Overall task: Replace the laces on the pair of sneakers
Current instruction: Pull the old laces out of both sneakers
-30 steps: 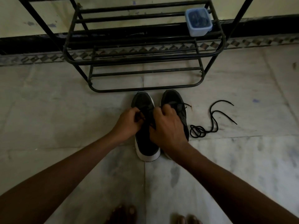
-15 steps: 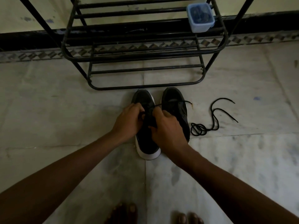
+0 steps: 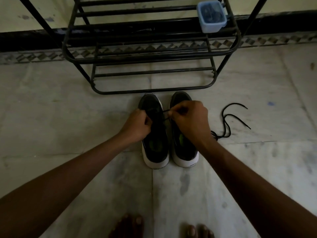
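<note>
Lace [image 3: 165, 112] over the left sneaker [image 3: 155, 148] now stretches taut, since the right hand [image 3: 190, 119] has pulled away from the left hand [image 3: 139, 125], both pinching it (likely snugging a crossing).

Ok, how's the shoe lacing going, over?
Left grip, right grip pinching thin black lace at black white-soled sneaker. Second black lace loose beside. Nothing blocking.

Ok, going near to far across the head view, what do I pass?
Bare toes → sneakers → shoe rack → blue container. Left out: the left hand and right hand, pinching the lace, since they overlap the sneakers.
</note>
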{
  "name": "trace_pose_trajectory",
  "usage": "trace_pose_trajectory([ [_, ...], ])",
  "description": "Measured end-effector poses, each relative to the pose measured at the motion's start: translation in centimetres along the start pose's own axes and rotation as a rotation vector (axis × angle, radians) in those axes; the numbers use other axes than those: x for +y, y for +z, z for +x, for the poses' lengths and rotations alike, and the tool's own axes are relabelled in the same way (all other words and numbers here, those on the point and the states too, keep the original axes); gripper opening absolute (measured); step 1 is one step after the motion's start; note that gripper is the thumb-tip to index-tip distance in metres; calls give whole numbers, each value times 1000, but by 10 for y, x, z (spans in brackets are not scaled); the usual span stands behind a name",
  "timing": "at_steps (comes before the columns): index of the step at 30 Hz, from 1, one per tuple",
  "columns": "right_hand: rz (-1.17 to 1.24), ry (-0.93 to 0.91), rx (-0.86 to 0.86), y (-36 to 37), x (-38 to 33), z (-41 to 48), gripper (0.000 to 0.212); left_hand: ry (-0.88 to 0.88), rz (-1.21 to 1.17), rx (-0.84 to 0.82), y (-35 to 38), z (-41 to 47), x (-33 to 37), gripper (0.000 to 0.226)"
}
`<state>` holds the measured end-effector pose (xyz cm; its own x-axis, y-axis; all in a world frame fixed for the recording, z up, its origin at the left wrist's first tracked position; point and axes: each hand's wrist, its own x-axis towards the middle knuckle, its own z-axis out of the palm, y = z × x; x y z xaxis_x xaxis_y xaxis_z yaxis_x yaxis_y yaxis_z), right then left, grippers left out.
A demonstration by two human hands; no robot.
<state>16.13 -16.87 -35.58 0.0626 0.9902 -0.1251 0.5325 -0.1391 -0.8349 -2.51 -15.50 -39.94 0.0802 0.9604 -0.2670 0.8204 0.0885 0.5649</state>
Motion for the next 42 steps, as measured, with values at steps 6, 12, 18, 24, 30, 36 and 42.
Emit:
trace_pose_trajectory([
  [6, -351, -198, -269, 43, 4, -31, 16, 8, -18, 60, -4, 5, -9, 6],
  [12, -771, -272, -412, 55, 5, -45, 59, -129, -434, 60, -7, 8, -11, 24],
  [18, -844, -314, -402, 53, 1, -47, 58, -181, -754, 2, -34, 8, -13, 39],
  [24, -872, -316, -407, 52, -2, -48, 60, -211, -644, 255, -49, 20, -18, 25],
  [30, -850, -280, -369, 54, 0, -48, 58, 135, 177, -29, -75, 15, -38, 19],
  [36, -852, -276, -347, 57, 2, -48, 61, 54, 821, -41, -107, 19, -58, 10],
  [42, -582, -255, -280, 50, 2, -36, 30, 97, 572, -217, -83, 6, -80, 75],
])
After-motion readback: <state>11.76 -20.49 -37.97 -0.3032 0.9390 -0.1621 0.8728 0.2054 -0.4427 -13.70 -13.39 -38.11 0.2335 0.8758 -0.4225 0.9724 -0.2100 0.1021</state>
